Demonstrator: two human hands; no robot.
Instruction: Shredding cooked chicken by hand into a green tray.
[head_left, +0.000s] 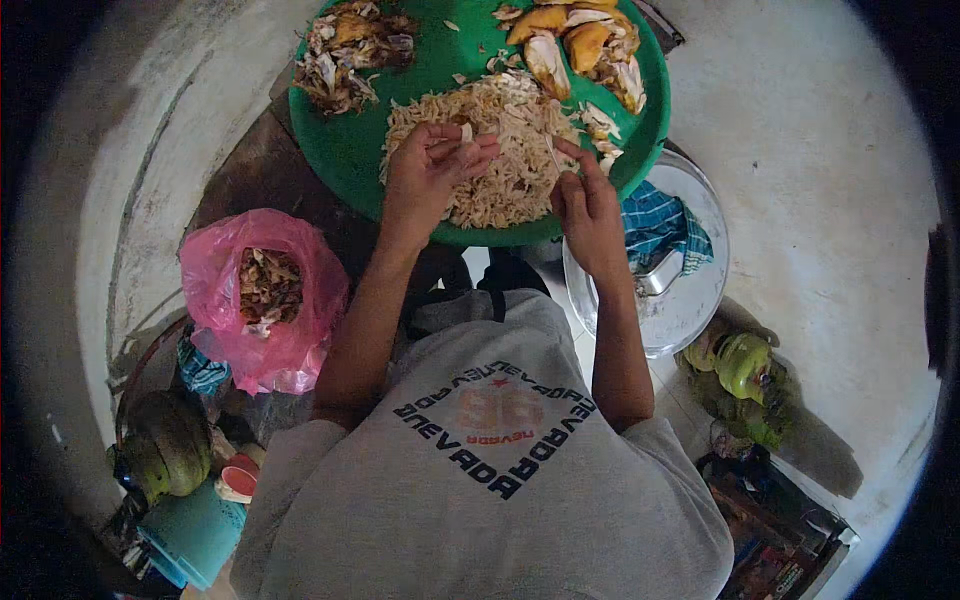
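Before me a large round green tray (352, 180) holds a heap of shredded chicken (495, 202). My left hand (442, 161) is over the heap's left part, pinching a small pale piece of meat (466, 133) between its fingers. Over the right side of the heap, my right hand (589, 187) grips a thin pale strip of chicken (553, 154) with thumb and fingers. Larger chicken pieces (585, 45) with yellow skin lie at the tray's upper right. Bones and scraps (341, 56) are piled at its upper left.
A pink plastic bag (214, 262) with bones and scraps stands at the left. A round metal tray (697, 300) at the right holds a blue checked cloth (660, 225). Green gas cylinders (742, 367) stand at both sides, and a turquoise container (199, 532) is at lower left.
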